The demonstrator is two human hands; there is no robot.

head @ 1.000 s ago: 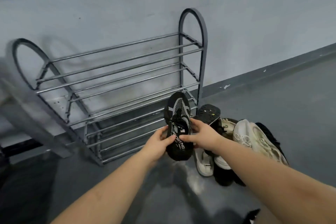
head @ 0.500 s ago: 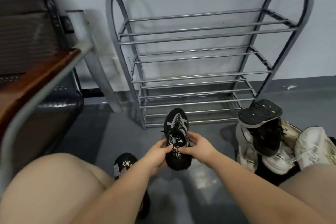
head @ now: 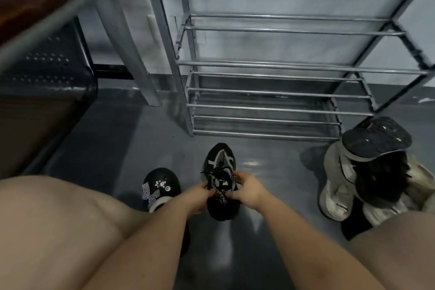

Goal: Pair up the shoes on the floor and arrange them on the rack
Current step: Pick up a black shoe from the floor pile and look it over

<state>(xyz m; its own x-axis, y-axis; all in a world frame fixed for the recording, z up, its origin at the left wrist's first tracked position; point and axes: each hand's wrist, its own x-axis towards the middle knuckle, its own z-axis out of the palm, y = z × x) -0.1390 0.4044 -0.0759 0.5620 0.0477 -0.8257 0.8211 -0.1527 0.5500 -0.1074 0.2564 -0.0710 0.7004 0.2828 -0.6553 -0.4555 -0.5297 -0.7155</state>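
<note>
A black sneaker [head: 220, 160] with white markings points its toe at the grey metal shoe rack [head: 270, 63], whose bars carry no shoes. My left hand [head: 199, 196] grips the sneaker's left side near the laces. On the right side, my right hand [head: 246, 189] pinches it beside the tongue. A heap of shoes lies at the right: a dark shoe turned sole-up [head: 376, 140] on top, white sneakers [head: 334, 186] under it, and a black shoe [head: 381, 179] between them.
I wear a black clog with a checked bow [head: 161, 187] on my left foot, just left of the sneaker. My bare knees fill the lower corners. A dark perforated metal seat [head: 44, 70] with a grey leg [head: 131, 49] stands at the left.
The view has tilted down and moved closer to the floor and rack. The sneaker has come lower with both hands still on it, and my knees have come into view.
</note>
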